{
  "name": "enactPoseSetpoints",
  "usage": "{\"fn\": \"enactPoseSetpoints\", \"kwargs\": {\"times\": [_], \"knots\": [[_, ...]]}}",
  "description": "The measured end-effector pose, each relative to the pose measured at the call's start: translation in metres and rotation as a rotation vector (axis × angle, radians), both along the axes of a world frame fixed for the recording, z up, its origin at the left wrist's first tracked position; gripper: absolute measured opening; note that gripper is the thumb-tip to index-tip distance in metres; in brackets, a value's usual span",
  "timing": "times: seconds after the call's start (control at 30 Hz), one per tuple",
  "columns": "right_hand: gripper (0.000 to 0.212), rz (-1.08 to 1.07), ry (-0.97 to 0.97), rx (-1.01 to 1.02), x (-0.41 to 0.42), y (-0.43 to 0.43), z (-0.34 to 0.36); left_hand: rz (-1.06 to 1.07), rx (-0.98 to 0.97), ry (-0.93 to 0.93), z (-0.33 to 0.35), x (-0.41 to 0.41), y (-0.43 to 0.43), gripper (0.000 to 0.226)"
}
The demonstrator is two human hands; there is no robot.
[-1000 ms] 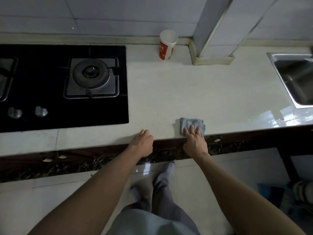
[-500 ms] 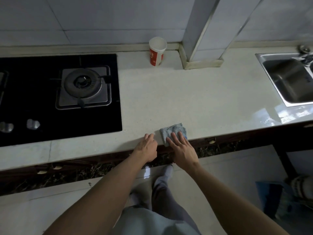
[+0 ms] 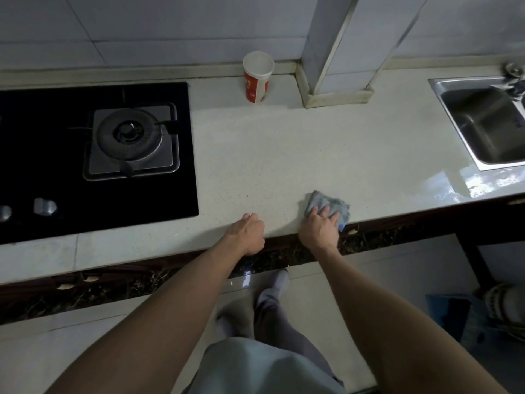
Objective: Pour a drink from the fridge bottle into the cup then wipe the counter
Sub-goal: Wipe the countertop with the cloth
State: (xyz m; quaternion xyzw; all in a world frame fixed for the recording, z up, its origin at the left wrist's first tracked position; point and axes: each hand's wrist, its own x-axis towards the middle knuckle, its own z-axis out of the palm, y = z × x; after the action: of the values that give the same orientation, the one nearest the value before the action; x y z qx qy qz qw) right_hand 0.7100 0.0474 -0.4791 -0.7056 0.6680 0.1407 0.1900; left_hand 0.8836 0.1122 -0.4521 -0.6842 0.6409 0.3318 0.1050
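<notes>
A grey-blue cloth [image 3: 331, 204] lies crumpled near the front edge of the pale counter [image 3: 284, 155]. My right hand [image 3: 319, 227] presses flat on the cloth with straight fingers. My left hand [image 3: 250, 230] rests on the counter's front edge a little to the left, its fingers loosely curled and holding nothing. A red and white paper cup [image 3: 257, 76] stands upright at the back of the counter by the wall. No bottle is in view.
A black gas hob [image 3: 93, 155] with one burner and two knobs fills the counter's left side. A steel sink [image 3: 483, 123] is set in at the right, with a wet shiny patch [image 3: 468, 186] in front of it. A tiled pillar [image 3: 332, 52] stands behind.
My right hand slid the cloth left toward my left hand, then back right along the counter's front edge. The left hand stayed at the edge.
</notes>
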Motion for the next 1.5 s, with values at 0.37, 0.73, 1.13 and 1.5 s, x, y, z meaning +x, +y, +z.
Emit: {"fn": "enactPoseSetpoints", "kwargs": {"times": [0.37, 0.73, 1.13, 1.5], "knots": [[0.076, 0.561, -0.055, -0.006, 0.068, -0.013, -0.007, 0.041, 0.043, -0.045, 0.003, -0.016, -0.017, 0.035], [0.077, 0.656, -0.01, 0.027, 0.109, -0.179, -0.005, 0.264, -0.152, 0.018, -0.018, -0.036, -0.09, 0.038], [0.078, 0.769, 0.002, 0.012, 0.1, -0.264, -0.005, 0.343, -0.159, -0.035, -0.026, -0.053, -0.125, 0.031], [0.081, 0.742, -0.039, -0.004, 0.015, -0.166, -0.002, 0.275, -0.225, -0.04, -0.017, -0.081, -0.098, 0.044]]}}
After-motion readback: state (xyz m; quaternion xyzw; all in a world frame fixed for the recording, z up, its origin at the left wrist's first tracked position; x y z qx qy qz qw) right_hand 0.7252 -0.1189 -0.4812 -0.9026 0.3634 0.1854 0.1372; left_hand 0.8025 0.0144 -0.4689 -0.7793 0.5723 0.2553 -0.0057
